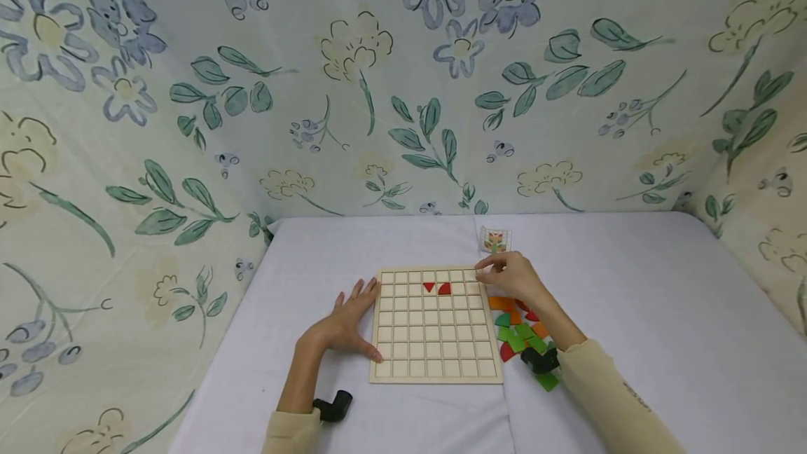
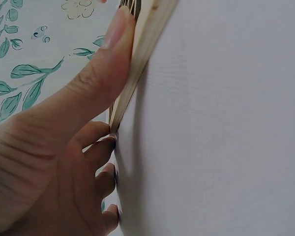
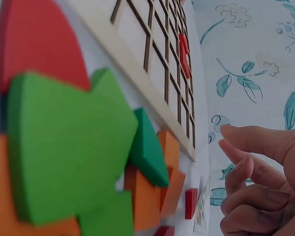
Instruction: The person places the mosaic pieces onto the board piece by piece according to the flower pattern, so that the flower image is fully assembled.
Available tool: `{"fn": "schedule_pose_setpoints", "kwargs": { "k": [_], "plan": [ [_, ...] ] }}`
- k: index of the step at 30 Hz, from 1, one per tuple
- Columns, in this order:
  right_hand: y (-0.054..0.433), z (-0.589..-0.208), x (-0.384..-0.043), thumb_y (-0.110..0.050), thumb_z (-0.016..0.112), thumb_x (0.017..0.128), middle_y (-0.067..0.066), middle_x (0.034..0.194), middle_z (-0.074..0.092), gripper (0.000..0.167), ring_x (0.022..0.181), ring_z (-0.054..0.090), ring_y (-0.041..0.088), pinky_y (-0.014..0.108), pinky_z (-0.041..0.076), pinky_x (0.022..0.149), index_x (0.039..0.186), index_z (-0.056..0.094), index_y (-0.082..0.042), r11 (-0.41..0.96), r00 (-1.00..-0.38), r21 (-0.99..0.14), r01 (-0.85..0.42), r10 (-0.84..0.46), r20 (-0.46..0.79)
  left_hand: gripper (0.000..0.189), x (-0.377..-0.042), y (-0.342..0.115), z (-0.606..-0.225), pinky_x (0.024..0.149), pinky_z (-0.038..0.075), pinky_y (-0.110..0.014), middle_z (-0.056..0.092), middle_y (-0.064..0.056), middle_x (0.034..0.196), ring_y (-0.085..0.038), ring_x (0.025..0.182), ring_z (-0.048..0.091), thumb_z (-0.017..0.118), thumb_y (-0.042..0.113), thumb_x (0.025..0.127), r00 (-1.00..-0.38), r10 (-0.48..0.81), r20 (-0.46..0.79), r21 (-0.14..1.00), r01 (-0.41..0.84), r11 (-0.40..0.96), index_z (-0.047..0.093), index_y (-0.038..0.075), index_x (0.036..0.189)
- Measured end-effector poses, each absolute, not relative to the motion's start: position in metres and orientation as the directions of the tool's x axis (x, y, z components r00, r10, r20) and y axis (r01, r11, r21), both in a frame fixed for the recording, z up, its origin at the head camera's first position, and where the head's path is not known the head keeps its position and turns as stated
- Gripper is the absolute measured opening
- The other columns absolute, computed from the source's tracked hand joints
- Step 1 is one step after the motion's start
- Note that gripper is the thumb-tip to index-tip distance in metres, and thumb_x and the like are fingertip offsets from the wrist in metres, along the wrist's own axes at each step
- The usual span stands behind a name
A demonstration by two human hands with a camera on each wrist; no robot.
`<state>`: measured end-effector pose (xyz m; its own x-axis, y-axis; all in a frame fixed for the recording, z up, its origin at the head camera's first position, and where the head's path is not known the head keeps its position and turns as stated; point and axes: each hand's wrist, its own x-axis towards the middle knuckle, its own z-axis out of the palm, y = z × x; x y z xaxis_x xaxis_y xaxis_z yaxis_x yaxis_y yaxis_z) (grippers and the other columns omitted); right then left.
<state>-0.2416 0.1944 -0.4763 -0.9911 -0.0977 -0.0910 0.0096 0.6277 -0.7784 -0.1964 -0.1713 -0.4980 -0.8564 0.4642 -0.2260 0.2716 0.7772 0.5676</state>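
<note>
A pale wooden grid board [image 1: 419,333] lies on the white table. A red triangle [image 1: 429,287] and a red rounded piece [image 1: 444,289] sit in cells near its far side. My left hand [image 1: 343,324] rests at the board's left edge with fingers spread, and in the left wrist view its thumb [image 2: 105,66] lies against the wooden rim. My right hand [image 1: 513,277] hovers by the far right corner. In the right wrist view its thumb and index fingertips [image 3: 228,132] come close together, other fingers loosely bent, and no piece shows between them.
Right of the board lies a loose pile of green pieces [image 3: 64,152], orange pieces [image 1: 502,303] and red pieces [image 1: 507,352], partly hidden by the right wrist's black camera [image 1: 540,361]. A small pattern card [image 1: 495,238] lies beyond the board. Flowered cloth [image 1: 403,90] hangs behind the table.
</note>
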Motion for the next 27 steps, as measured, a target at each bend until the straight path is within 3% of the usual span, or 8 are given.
{"fn": "schedule_pose_setpoints", "kwargs": {
  "k": [6,10,17,19,21,24,27],
  "plan": [
    [0.227,-0.480,-0.240,-0.021,0.077,0.093,0.007,0.081,0.050,0.031,0.071,0.047,0.020,0.024,0.036,0.052,0.119,0.075,-0.004,0.634,-0.990,-0.766,0.106,-0.006,-0.142,0.140,-0.196,-0.170,-0.496,0.131,-0.003,-0.065,0.009,-0.011,0.175,-0.037,0.163,-0.002,0.101,0.038,0.059,-0.859,0.461,-0.222,0.570,0.269,0.776,0.017,0.006,0.166],
    [0.242,-0.483,-0.240,-0.018,0.076,0.094,0.011,0.089,0.049,0.032,0.086,0.047,0.025,0.025,0.039,0.059,0.123,0.075,-0.005,0.608,-0.984,-0.776,0.166,0.047,-0.174,0.139,-0.196,-0.169,-0.495,0.131,-0.003,-0.064,0.009,-0.011,0.175,-0.037,0.163,-0.002,0.101,0.037,0.059,-0.863,0.457,-0.217,0.571,0.268,0.776,0.018,0.005,0.165],
    [0.251,-0.488,-0.240,-0.017,0.074,0.095,0.026,0.137,0.054,0.036,0.111,0.047,0.033,0.026,0.044,0.078,0.128,0.072,-0.004,0.575,-0.974,-0.790,0.214,0.063,-0.218,0.139,-0.197,-0.169,-0.496,0.130,-0.004,-0.064,0.009,-0.011,0.175,-0.037,0.163,-0.002,0.101,0.037,0.059,-0.860,0.460,-0.220,0.571,0.269,0.776,0.017,0.005,0.166],
    [0.250,-0.489,-0.242,-0.016,0.074,0.095,0.027,0.140,0.053,0.036,0.112,0.046,0.033,0.028,0.043,0.080,0.129,0.072,-0.004,0.573,-0.973,-0.790,0.215,0.055,-0.225,0.140,-0.197,-0.170,-0.497,0.130,-0.004,-0.064,0.008,-0.011,0.175,-0.037,0.163,-0.003,0.101,0.037,0.059,-0.860,0.460,-0.221,0.572,0.267,0.775,0.017,0.005,0.166],
    [0.248,-0.490,-0.243,-0.016,0.075,0.094,0.027,0.133,0.056,0.037,0.106,0.048,0.032,0.028,0.042,0.076,0.129,0.072,-0.003,0.572,-0.972,-0.791,0.215,0.045,-0.231,0.140,-0.196,-0.170,-0.497,0.131,-0.004,-0.064,0.008,-0.011,0.175,-0.036,0.163,-0.003,0.101,0.038,0.059,-0.860,0.459,-0.224,0.573,0.265,0.776,0.016,0.005,0.166],
    [0.246,-0.491,-0.247,-0.016,0.076,0.093,0.019,0.102,0.058,0.038,0.090,0.048,0.027,0.026,0.040,0.067,0.129,0.072,-0.005,0.569,-0.967,-0.790,0.229,0.038,-0.254,0.140,-0.196,-0.170,-0.498,0.131,-0.004,-0.063,0.008,-0.010,0.176,-0.036,0.163,-0.003,0.101,0.038,0.059,-0.859,0.458,-0.229,0.573,0.261,0.777,0.016,0.006,0.166],
    [0.244,-0.492,-0.251,-0.017,0.078,0.091,0.008,0.078,0.045,0.041,0.075,0.044,0.023,0.026,0.035,0.059,0.130,0.072,-0.006,0.557,-0.958,-0.791,0.252,0.029,-0.285,0.140,-0.196,-0.170,-0.499,0.131,-0.004,-0.063,0.007,-0.009,0.176,-0.035,0.164,-0.003,0.101,0.039,0.059,-0.860,0.455,-0.232,0.576,0.255,0.776,0.016,0.007,0.166]
  ]
}}
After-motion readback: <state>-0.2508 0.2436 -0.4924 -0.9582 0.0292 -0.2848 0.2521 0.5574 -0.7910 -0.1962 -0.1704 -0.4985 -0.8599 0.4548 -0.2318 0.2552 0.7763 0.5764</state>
